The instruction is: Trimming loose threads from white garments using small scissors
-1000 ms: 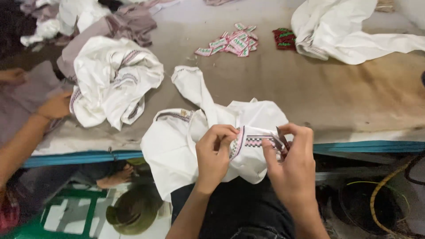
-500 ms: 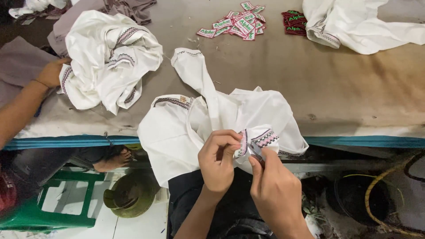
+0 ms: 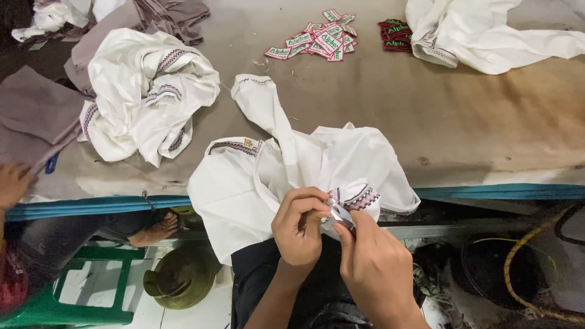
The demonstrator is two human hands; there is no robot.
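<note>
Both hands pinch closed on the white garment: left hand (image 3: 298,226) grips the patterned cuff (image 3: 359,198), right hand (image 3: 372,262) works a small metal tool (image 3: 341,214) there. Trimming under way; judged next: steady, fine control. Beyond the fingertips, labels (image 3: 317,41).

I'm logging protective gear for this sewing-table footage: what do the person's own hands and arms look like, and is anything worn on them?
Both are bare: the left hand and the right hand have no gloves, rings, watch or bands in view. The forearms are uncovered down to the frame edge, no sleeves showing.
</note>
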